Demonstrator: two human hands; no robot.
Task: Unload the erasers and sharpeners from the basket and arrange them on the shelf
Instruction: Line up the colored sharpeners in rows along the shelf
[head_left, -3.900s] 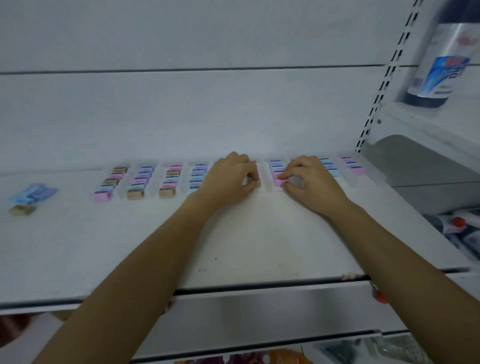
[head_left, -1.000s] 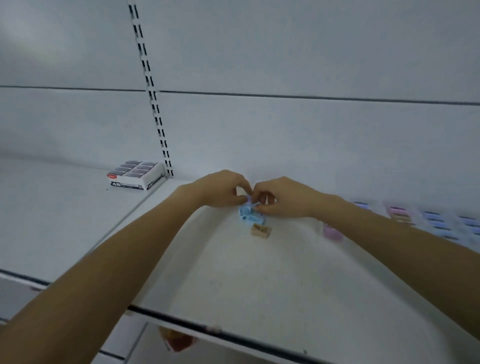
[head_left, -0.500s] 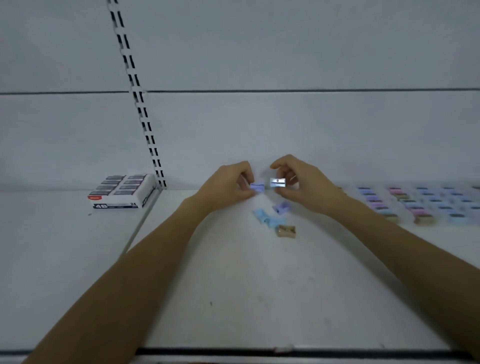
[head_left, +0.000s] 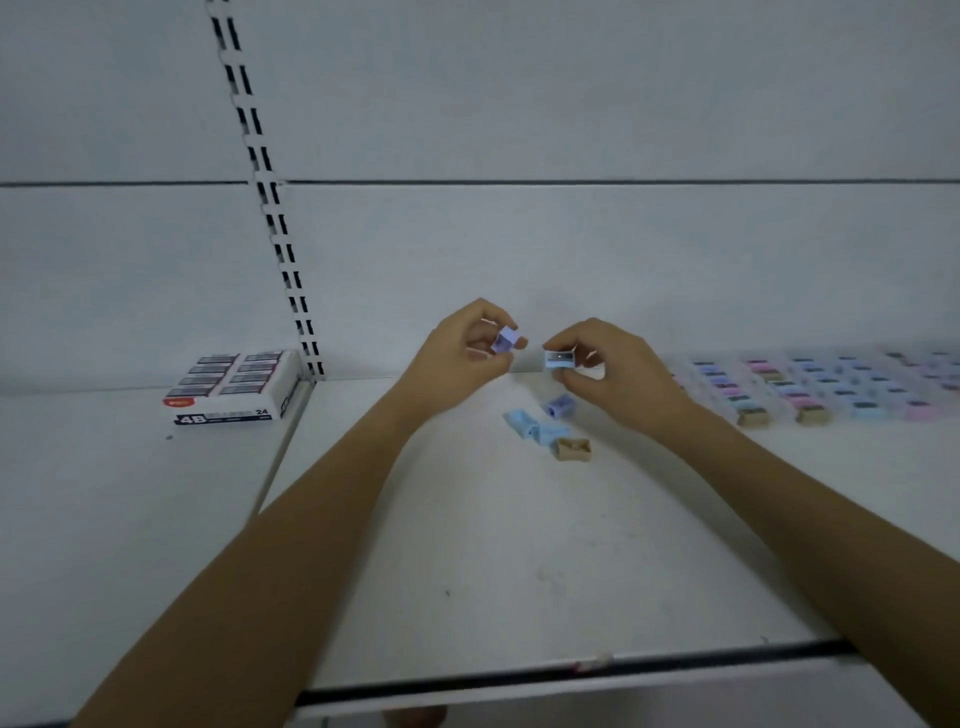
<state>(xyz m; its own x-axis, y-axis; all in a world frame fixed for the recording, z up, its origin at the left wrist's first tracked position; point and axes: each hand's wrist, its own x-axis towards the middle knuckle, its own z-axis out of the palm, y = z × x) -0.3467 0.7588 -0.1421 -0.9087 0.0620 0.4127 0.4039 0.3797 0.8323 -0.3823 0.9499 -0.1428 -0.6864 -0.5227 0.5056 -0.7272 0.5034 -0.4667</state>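
My left hand (head_left: 460, 356) pinches a small purple sharpener (head_left: 504, 341) above the white shelf (head_left: 467, 545). My right hand (head_left: 613, 369) pinches a light blue sharpener (head_left: 559, 359), its blade side facing me. Below them a small loose pile lies on the shelf: a purple sharpener (head_left: 559, 405), light blue sharpeners (head_left: 530, 425) and a tan sharpener (head_left: 571, 449). Rows of arranged sharpeners (head_left: 810, 387) in blue, pink, purple and tan run along the shelf's back at the right. The basket is out of view.
A white box of erasers (head_left: 234, 387) marked 4B stands at the back left, beside the slotted upright (head_left: 275, 218). The shelf's front edge (head_left: 571, 670) runs across the bottom of the view. The white back wall closes the shelf.
Both hands left the arranged rows and came to the loose pile at the left. Each picked up a sharpener; since half a second ago they have lifted and turned them slightly.
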